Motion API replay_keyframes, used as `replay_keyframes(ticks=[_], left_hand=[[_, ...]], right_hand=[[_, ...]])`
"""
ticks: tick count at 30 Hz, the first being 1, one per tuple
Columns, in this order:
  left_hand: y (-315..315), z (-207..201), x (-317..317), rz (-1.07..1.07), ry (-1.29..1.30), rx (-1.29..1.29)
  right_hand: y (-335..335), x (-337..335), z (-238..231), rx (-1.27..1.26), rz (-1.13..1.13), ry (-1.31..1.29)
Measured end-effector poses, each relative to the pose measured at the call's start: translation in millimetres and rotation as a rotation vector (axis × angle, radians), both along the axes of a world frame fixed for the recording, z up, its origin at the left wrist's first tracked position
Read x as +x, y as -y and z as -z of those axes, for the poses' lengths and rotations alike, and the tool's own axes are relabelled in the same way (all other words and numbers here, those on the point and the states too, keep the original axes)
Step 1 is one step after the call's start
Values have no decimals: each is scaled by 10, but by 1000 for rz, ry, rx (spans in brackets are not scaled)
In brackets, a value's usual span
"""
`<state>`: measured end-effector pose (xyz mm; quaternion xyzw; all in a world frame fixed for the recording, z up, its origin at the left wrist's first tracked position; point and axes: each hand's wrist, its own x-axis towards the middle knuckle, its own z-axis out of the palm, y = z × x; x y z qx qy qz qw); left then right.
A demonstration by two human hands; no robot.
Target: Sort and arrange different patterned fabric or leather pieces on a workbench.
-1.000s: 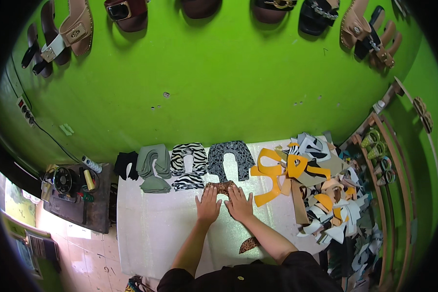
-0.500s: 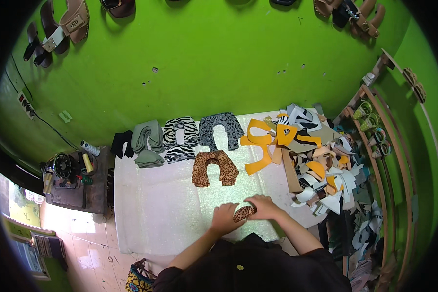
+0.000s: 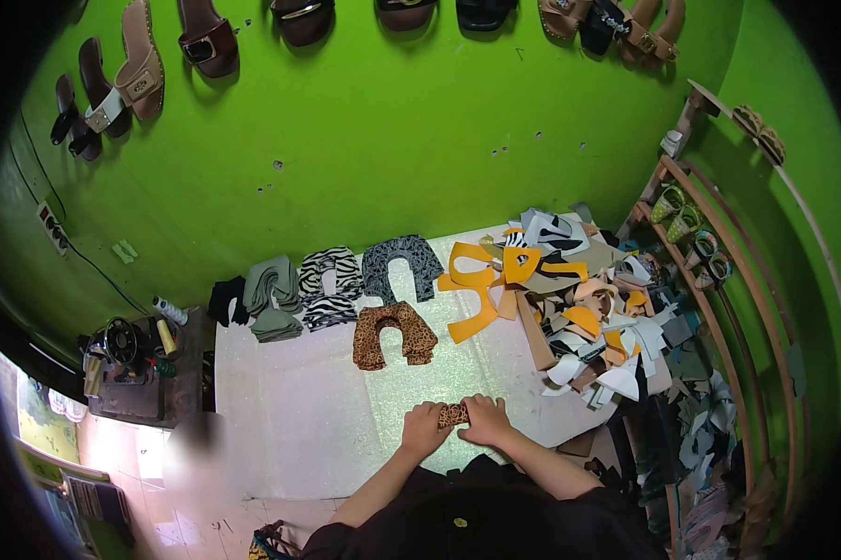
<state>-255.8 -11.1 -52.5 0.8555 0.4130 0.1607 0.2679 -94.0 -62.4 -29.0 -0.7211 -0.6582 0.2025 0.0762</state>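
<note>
With fingers clamped on its two ends, the left hand [image 3: 425, 429] and right hand [image 3: 486, 421] hold a leopard-print cutout [image 3: 453, 414] over the table [image 3: 285, 425], at 5 o'clock from the leopard-print U-shaped stack [image 3: 368, 343]. Even pressure from 9 and 3 o'clock should keep its edges aligned without creasing. Half a second ago it showed as a crescent; now it looks like a short band, both hands nearly level.

Looks soft and matt, like cloth, on the leopard-print pieces [image 3: 368, 347] — glossy and faintly rough, like plastic sheeting, on the white tabletop [image 3: 290, 401] — gleams like metal on the sandal buckle [image 3: 209, 49].
</note>
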Motion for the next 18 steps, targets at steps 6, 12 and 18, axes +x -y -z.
replay_keyframes(ticks=[6,12,18], left_hand=[[27,16,-8,-14,-2,-12],[41,-132,-8,-8,-53,31],[8,-298,186,-58,74,39]], right_hand=[[24,26,144,13,-58,18],[86,61,-44,86,-5,-9],[96,383,-394,349,39,-236]])
